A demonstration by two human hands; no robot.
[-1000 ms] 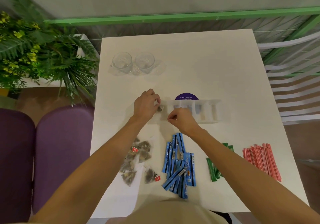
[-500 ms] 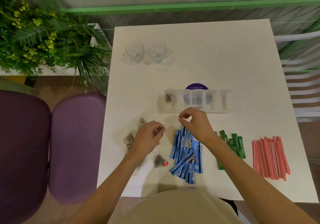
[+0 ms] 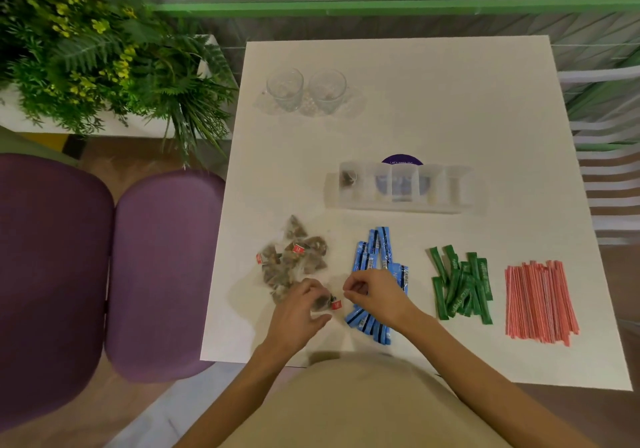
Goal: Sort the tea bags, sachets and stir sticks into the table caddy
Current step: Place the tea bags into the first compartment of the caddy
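Pyramid tea bags (image 3: 294, 260) lie heaped on the table (image 3: 450, 101) left of the blue sachets (image 3: 375, 257), and the left hand (image 3: 296, 309) curls its fingers round one loose tea bag (image 3: 322, 302) at the heap's near edge. The right hand (image 3: 375, 293) hovers just beside it with fingers curled, thumb meeting forefinger; whether it pinches anything cannot be told. Behind stands the clear caddy (image 3: 450, 189), a lone tea bag (image 3: 347, 179) in its leftmost compartment, with green sachets (image 3: 460, 284) and red stir sticks (image 3: 538, 298) right of the blue ones.
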